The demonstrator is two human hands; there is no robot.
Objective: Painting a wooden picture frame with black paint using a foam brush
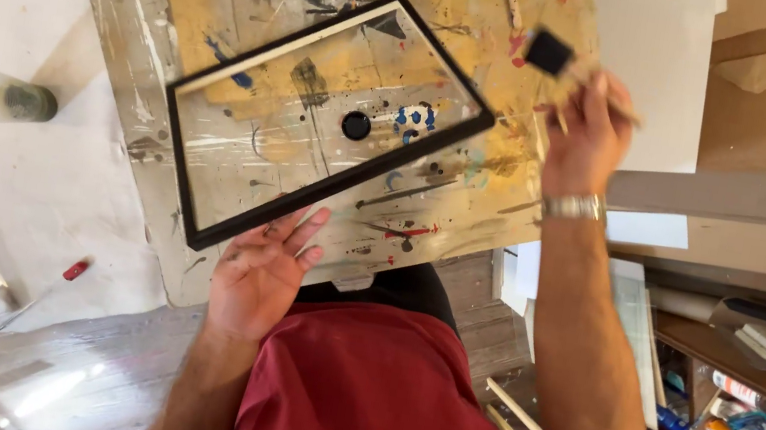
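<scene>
Between the hands, left (262,268) steadying, lies a black frame (325,126).

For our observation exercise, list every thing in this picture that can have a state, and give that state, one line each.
Black rectangular picture frame: lying flat on the board, empty, board visible through it.
Paint-splattered wooden board: stained and streaked.
Black foam brush: raised above the board.
Right hand: grip closed on the brush handle.
Left hand: open, fingers at the frame's near edge.
</scene>
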